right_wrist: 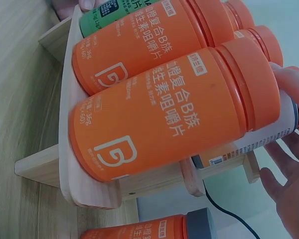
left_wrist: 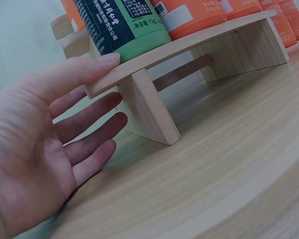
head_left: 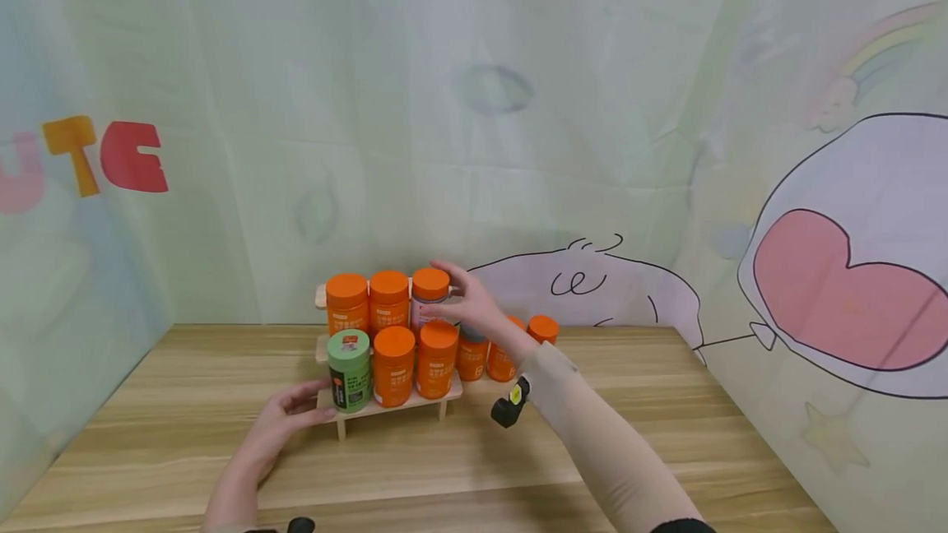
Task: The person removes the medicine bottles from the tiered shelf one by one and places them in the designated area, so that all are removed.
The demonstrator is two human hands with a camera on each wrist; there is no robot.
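A soft pale cloth (head_left: 355,122) hangs behind the wide wood table (head_left: 148,401). On the table stands a little two-step wooden rack (left_wrist: 152,112). Call its middle the clock's middle, with twelve at the cloth. The rack looks stiff and light, so it could slide or tip if bumped; the bare end of the low step is a good place to hold.

The left hand (head_left: 280,426) does this at eight o'clock: its grip pinches the board, thumb on top, fingers underneath. The right hand (head_left: 480,308) comes in from two o'clock. Its grip is round the pale jar, thumb on the near side, fingers on the far side. How hard it squeezes, no one can tell.

The green jar (head_left: 350,373) stands low at eight o'clock. Two orange jars (head_left: 437,360) are beside it, two more are on the top step, and three others stand at three o'clock on the table. The pale jar (head_left: 427,294) is on the top step, between one and two. It looks like hard, smooth plastic: likely light, not easily broken, but maybe slippery. Its body seems the best hold, because the lid might twist.
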